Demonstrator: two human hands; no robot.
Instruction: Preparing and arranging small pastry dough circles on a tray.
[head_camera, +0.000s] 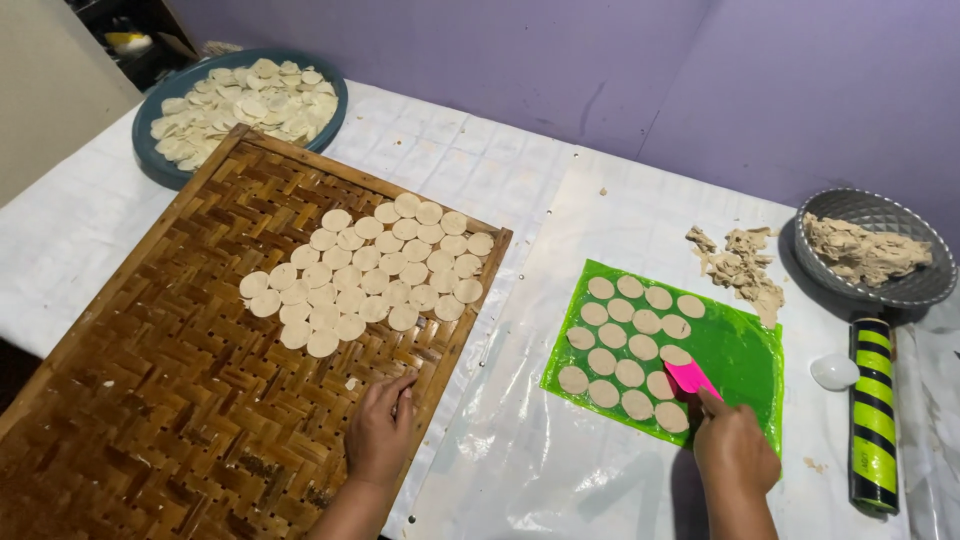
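My left hand (381, 432) rests flat on the woven bamboo tray (170, 380), fingers spread, just below a cluster of round dough discs (365, 273). My right hand (733, 445) grips a pink scraper (689, 377) whose blade touches the lower right discs on the green plastic sheet (735, 345). Several cut dough discs (627, 345) lie in rows on that sheet.
A blue round tray (160, 165) heaped with discs sits at the back left. Dough scraps (742, 265) lie beside a grey bowl (900, 290) of scraps at right. A black and green striped roller (872, 415) and a small white cutter (833, 371) lie near the right edge.
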